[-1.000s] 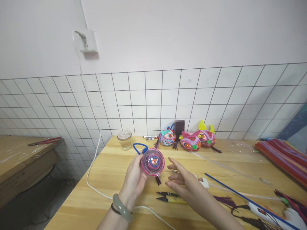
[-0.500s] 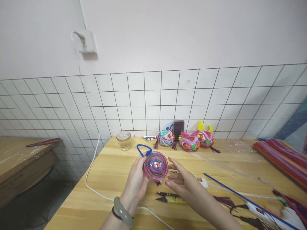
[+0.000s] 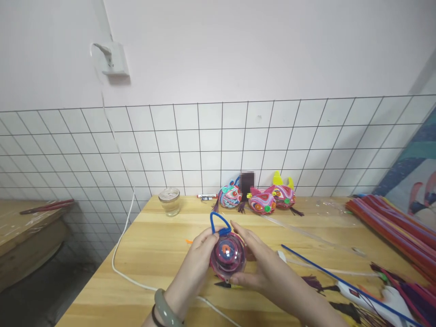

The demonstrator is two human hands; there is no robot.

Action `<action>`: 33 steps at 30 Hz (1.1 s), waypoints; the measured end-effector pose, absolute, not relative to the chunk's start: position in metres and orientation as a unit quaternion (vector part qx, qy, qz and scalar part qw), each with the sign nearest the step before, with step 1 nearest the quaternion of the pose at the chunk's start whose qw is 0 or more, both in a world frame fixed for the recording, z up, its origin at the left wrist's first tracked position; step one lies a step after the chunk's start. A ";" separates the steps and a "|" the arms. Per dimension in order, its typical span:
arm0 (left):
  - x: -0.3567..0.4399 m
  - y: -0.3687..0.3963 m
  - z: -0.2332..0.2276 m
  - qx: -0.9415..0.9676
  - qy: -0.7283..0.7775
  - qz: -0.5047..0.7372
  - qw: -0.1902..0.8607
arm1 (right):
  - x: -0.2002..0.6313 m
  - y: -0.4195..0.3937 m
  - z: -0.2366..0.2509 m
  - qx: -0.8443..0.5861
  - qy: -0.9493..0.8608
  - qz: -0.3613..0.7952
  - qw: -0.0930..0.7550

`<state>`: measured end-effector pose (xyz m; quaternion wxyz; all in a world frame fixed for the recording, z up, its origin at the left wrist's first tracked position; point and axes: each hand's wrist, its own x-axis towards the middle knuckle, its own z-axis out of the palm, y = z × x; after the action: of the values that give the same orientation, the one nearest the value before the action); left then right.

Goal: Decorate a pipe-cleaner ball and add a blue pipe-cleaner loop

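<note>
A round pink-and-blue coiled ornament [image 3: 227,256] with a blue loop [image 3: 218,222] on top is gripped between the left hand [image 3: 194,268] and the right hand [image 3: 260,265], both curled around its sides, at lower centre of the frame above the wooden table [image 3: 156,245].

At the far edge of my wooden table [image 3: 160,254] a small glass jar [image 3: 169,201] stands near the tiled wall, with a marker [image 3: 206,196] and three bright quilled masks [image 3: 259,200] lined up to its right. A white cord [image 3: 120,254] runs down from the wall socket [image 3: 112,59] and across the tabletop. Off to my right lie a long blue strip [image 3: 327,277] and a heap of red paper strips [image 3: 395,222].
</note>
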<state>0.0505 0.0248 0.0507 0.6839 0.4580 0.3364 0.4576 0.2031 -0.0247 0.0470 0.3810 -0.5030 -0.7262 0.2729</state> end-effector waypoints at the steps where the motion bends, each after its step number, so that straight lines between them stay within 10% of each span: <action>1: 0.050 0.025 0.050 0.461 0.337 0.456 0.683 | 0.203 -0.025 0.049 -0.496 -0.733 0.274 0.377; 33: 0.042 0.025 0.059 0.506 0.345 0.428 0.664 | 0.199 -0.026 0.048 -0.527 -0.744 0.214 0.352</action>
<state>0.0425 0.0253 0.0587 0.6643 0.5061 0.3454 0.4282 0.1991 -0.0261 0.0482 0.3519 -0.5266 -0.7439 0.2135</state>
